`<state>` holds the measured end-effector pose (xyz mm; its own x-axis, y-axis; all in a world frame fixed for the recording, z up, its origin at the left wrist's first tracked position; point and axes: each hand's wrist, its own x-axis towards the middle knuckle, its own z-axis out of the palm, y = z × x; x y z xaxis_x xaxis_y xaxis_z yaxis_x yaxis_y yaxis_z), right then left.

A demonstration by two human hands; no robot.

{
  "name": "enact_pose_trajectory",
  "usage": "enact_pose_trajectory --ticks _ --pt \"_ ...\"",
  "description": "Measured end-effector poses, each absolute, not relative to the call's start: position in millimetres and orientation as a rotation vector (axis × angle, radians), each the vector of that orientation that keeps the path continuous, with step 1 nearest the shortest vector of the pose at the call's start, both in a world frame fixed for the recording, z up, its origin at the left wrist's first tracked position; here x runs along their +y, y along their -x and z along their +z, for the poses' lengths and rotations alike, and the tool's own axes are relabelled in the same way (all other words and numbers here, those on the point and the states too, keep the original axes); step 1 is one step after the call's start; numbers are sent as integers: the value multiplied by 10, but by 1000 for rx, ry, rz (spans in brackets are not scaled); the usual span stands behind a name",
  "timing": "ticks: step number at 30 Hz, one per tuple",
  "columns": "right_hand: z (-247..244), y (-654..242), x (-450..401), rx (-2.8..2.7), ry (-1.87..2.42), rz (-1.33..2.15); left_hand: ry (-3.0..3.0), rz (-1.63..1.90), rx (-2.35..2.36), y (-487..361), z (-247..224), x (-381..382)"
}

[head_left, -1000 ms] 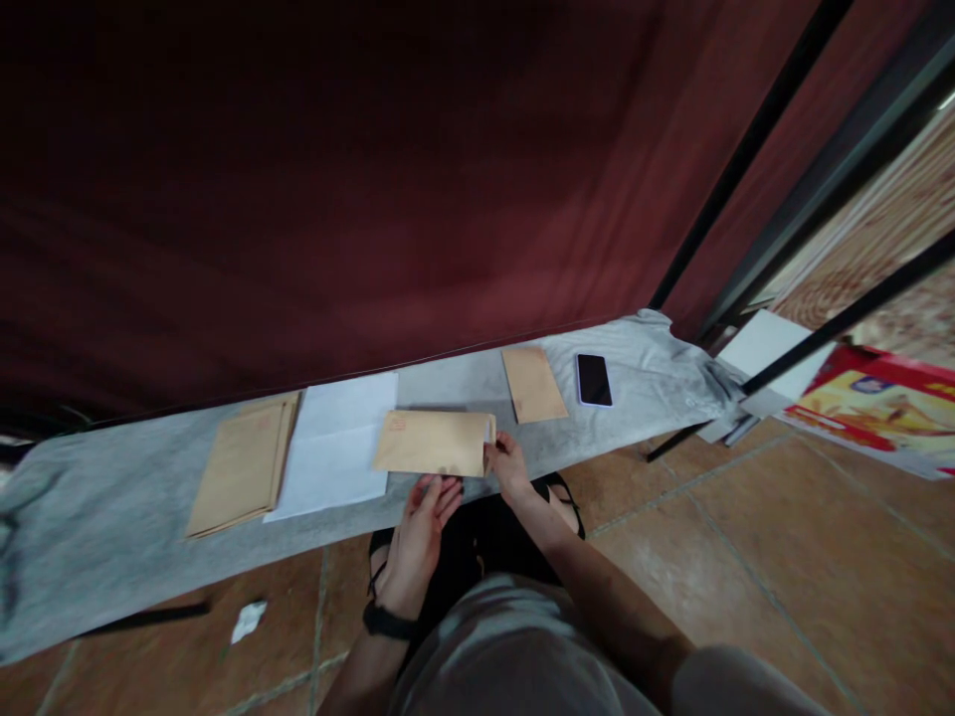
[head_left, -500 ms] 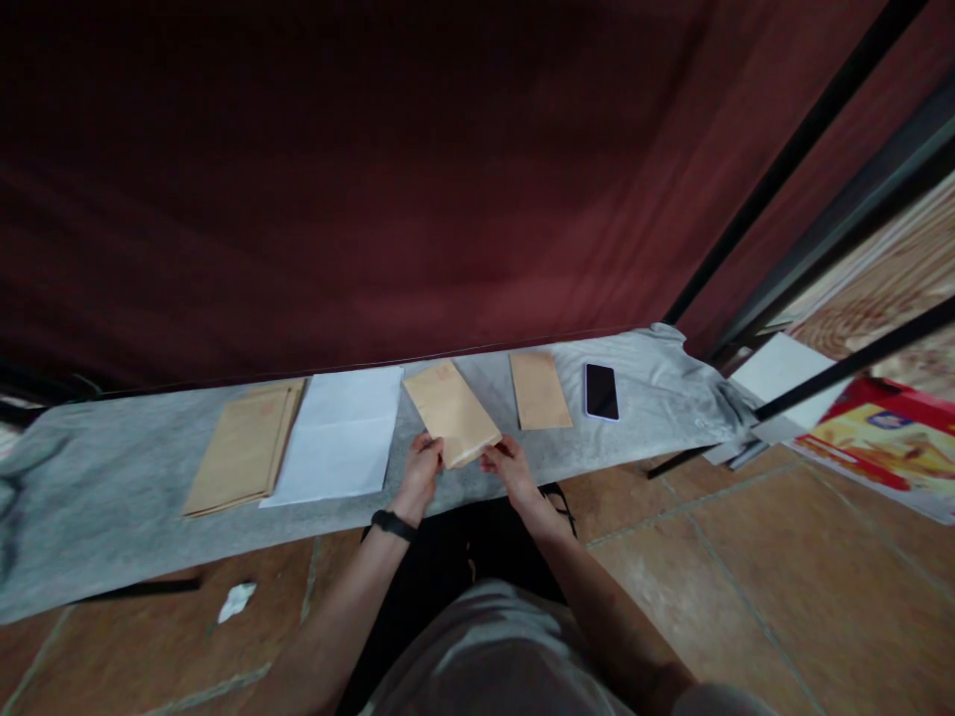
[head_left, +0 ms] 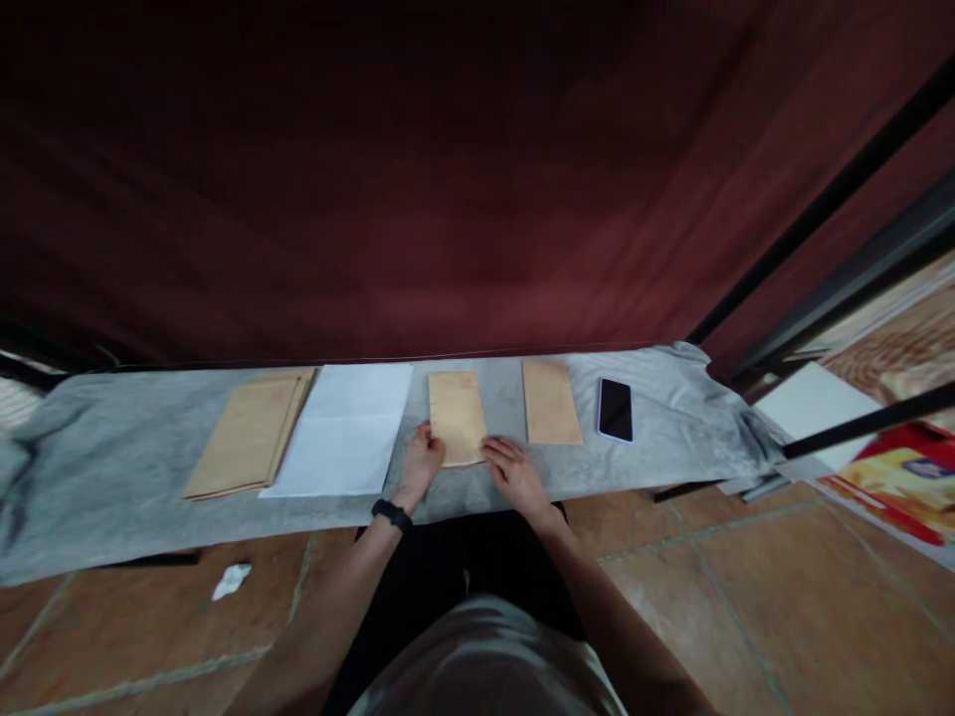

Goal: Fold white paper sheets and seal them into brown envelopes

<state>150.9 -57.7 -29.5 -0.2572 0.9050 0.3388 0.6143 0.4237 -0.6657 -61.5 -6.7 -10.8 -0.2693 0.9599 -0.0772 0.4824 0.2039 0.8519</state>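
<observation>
Left hand [head_left: 422, 461]: fingers pinch the left edge of the central tan rectangular paper envelope [head_left: 457, 413]. Right hand [head_left: 517, 477]: narrowed fingers touch its near right corner; grip indeterminate.

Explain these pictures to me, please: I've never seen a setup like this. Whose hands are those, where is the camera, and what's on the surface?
There is no machine here: a person works with two bare hands. Every picture comes from one camera worn on the head, looking forward and down, so the person's own arms enter from below.

On the long surface covered with grey cloth lie, from left to right, a pile of brown envelopes, white paper, the envelope being handled, another brown envelope and a phone.

The left hand is at the handled envelope's left edge, the right hand at its near right corner. Whether they grip or just press it is hard to tell.
</observation>
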Motion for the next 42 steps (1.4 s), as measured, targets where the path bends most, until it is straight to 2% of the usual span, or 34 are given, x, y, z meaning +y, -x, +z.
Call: enact_pose_trajectory --ticks 5,10,15,20,42 --pt "-347 -1484 -609 -2083 1294 422 -1777 897 1983 590 -133 -109" --pt "-368 -1477 -608 -2102 1287 400 -2333 778 1702 364 -190 209" --pt "-358 -1485 -609 -2099 1282 411 -2435 486 1657 201 -261 764" --pt "-325 -1486 -617 -2097 1279 432 -2458 437 1623 189 -339 1018" --pt "-402 -1471 -609 -2113 1288 404 -2421 473 1296 391 -398 128"
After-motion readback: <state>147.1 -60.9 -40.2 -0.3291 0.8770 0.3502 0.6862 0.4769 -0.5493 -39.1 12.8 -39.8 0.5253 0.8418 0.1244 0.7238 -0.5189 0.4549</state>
